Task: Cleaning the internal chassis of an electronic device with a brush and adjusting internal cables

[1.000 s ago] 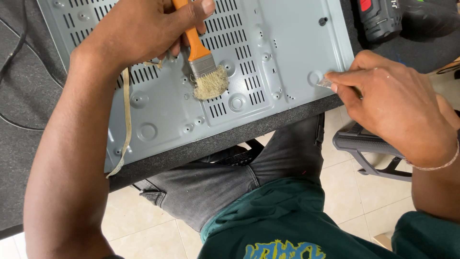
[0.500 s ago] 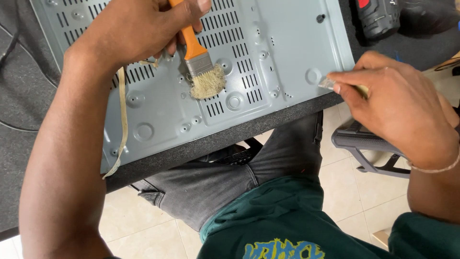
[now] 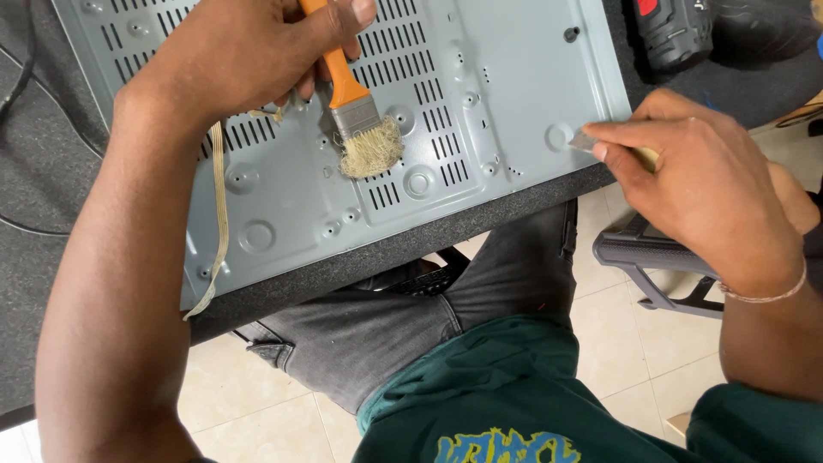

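- Left hand (image 3: 249, 60) is closed around the orange paintbrush (image 3: 351, 103); its soft bristles splay on the vented grey metal chassis panel (image 3: 480, 111), which lies at the bench (image 3: 51, 214) front edge.
- The panel looks stiff, light and sharp-edged.
- Right hand (image 3: 711, 189) pinches the panel's right corner.

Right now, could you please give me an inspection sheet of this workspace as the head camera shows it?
Surface: dark grey felt-like tabletop.
Job's things: grey vented metal panel lying flat; orange-handled brush, bristles on the panel.
Clutter: black and red power tool beyond the panel.
Grippers: left hand grips the brush; right hand pinches the panel's right edge.
Cables: beige flat ribbon across the panel; black cable at far left.
Surroundings: beige tiled floor, dark plastic chair.
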